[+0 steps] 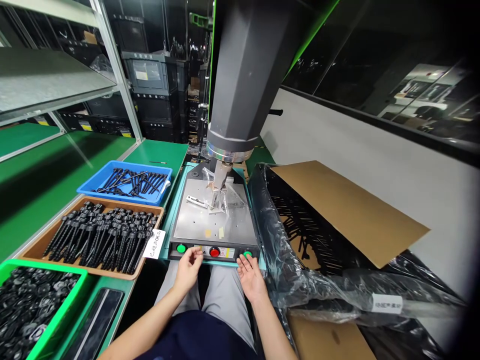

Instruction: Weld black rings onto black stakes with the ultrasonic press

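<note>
A grey press machine (243, 75) stands in front of me, its metal tip low over a steel base plate (187, 225). Clear plastic film (223, 202) surrounds the tip, and a small white-handled cutter (197, 201) lies to its left. My left hand (189, 267) is at the front panel, right of the left green button (181, 248), fingers curled; whether it holds anything is too small to tell. My right hand (252, 277) is palm up with its fingers apart, fingertips at the right green button (247, 254). Between the hands is a red button (214, 252).
On the left are a blue tray (84, 187) of black rods, a brown tray (33, 250) of capped black parts and a green bin (80, 290) of small black pieces. A plastic-lined box with cardboard (348, 210) stands right.
</note>
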`<control>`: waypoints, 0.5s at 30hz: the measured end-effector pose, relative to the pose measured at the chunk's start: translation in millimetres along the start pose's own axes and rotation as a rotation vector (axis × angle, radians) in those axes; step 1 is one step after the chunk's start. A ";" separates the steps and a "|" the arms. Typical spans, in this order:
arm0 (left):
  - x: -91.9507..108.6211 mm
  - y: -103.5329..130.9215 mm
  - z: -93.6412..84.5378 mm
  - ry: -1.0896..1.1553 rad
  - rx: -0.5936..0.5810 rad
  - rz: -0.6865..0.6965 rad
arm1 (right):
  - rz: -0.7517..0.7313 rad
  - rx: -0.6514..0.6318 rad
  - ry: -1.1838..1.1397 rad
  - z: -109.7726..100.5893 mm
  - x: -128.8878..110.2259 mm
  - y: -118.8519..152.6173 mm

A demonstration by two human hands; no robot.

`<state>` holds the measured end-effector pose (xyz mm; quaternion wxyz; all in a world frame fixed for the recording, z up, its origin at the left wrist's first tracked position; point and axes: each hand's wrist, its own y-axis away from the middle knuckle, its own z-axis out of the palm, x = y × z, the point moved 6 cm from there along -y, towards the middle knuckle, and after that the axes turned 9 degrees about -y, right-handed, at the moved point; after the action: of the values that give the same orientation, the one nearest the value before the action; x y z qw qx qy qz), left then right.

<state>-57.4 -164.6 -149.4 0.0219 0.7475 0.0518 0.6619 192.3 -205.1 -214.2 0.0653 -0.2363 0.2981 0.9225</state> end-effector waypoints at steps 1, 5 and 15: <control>4.9 -3.2 5.2 0.021 -0.022 0.006 | 0.017 0.022 -0.039 0.6 -2.2 -1.0; 10.6 -5.6 20.5 0.041 -0.111 0.009 | 0.025 0.117 -0.120 -3.7 -11.7 -1.3; -21.5 6.7 17.5 0.020 -0.171 -0.080 | -0.066 0.126 -0.046 -12.5 -18.8 7.0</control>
<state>-42.2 -173.0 -172.1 0.1116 0.7336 0.0253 0.6699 212.0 -217.7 -210.5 0.1172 -0.2201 0.3462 0.9044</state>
